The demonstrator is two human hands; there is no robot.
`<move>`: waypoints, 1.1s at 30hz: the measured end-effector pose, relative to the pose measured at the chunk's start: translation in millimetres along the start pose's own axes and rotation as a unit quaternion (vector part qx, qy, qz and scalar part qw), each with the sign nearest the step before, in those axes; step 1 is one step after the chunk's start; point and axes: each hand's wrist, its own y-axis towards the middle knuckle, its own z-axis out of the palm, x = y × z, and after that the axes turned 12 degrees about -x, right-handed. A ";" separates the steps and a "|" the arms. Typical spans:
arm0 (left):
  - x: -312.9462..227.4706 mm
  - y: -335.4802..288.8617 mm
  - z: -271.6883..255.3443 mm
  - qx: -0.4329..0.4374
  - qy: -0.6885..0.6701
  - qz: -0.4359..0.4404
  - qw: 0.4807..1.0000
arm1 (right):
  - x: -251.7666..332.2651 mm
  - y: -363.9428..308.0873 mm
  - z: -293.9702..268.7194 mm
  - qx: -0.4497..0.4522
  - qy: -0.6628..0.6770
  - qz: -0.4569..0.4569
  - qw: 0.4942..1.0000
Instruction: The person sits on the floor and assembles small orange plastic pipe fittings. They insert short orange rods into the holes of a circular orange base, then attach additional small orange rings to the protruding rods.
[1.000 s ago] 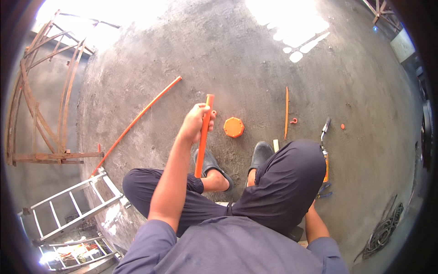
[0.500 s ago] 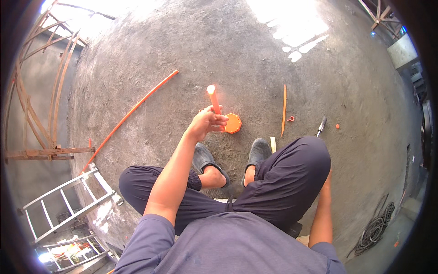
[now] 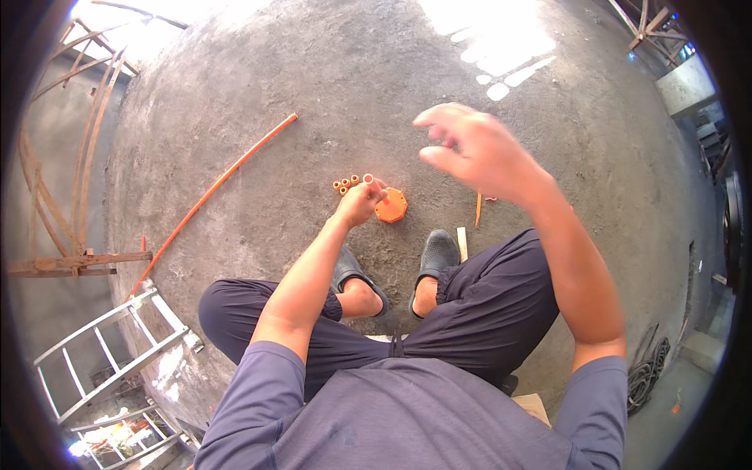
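My left hand [image 3: 357, 207] is closed around a short orange pipe [image 3: 368, 180], whose open upper end points up at me. Right beside that hand lies an orange octagonal junction box [image 3: 391, 207] on the rough concrete floor. On the hand's far left side sits a cluster of small orange tube fittings [image 3: 345, 184]. My right hand [image 3: 489, 157] is up in the air, farther out and to the right, slightly blurred. Its thumb and bent fingers are apart, with nothing visible between them. Below its wrist, a thin orange strip [image 3: 479, 210] lies partly covered from view.
A long, curved orange pipe [image 3: 211, 197] lies at left, reaching toward a metal ladder [image 3: 129, 370]. Wooden boards [image 3: 86, 261] stick out above the ladder. A pale stick [image 3: 462, 244] lies by my right shoe [image 3: 439, 254]. Dark coiled cable [image 3: 647, 372] rests at far right.
My left hand has lowered the short pipe beside the junction box. My right hand has risen from beside my right knee into the space over the floor. The small fittings have come into clear view.
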 end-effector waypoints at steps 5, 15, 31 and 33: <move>1.5 -6.2 4.9 -0.011 0.038 0.022 0.999 | -11.9 32.4 75.9 0.150 -0.124 -0.097 0.976; -2.7 -7.9 -3.8 0.048 0.175 0.073 0.981 | -40.4 14.8 156.2 0.224 -0.176 -0.195 0.939; -6.7 -11.2 -3.7 -0.027 0.122 0.134 0.983 | -43.0 13.8 163.9 0.182 -0.162 -0.163 0.956; -4.0 -15.2 -0.9 -0.020 0.129 0.124 0.984 | -37.6 16.2 159.5 0.215 -0.168 -0.151 0.950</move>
